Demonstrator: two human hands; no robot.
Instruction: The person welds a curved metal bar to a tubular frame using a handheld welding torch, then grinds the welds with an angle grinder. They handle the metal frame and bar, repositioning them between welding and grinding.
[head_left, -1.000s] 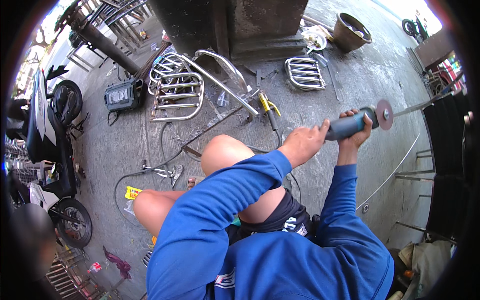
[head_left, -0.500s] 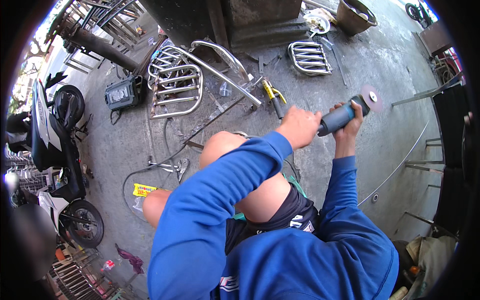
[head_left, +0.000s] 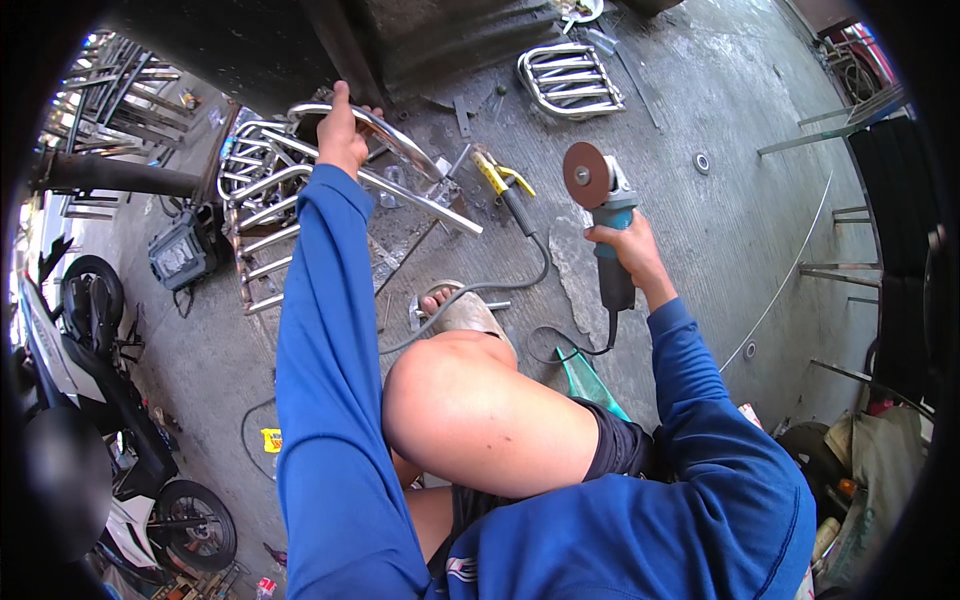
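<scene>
Grey concrete floor is running beneath a motorcycle; the left hand is clamping fingers round a curved metal tube, the right hand round a grinder.

Angle grinder, teal-and-black, raised at right; reddish-brown disc at far end, black cord hanging from near end. Curved metal tube, shiny silver, far left, slanting toward near right.
</scene>
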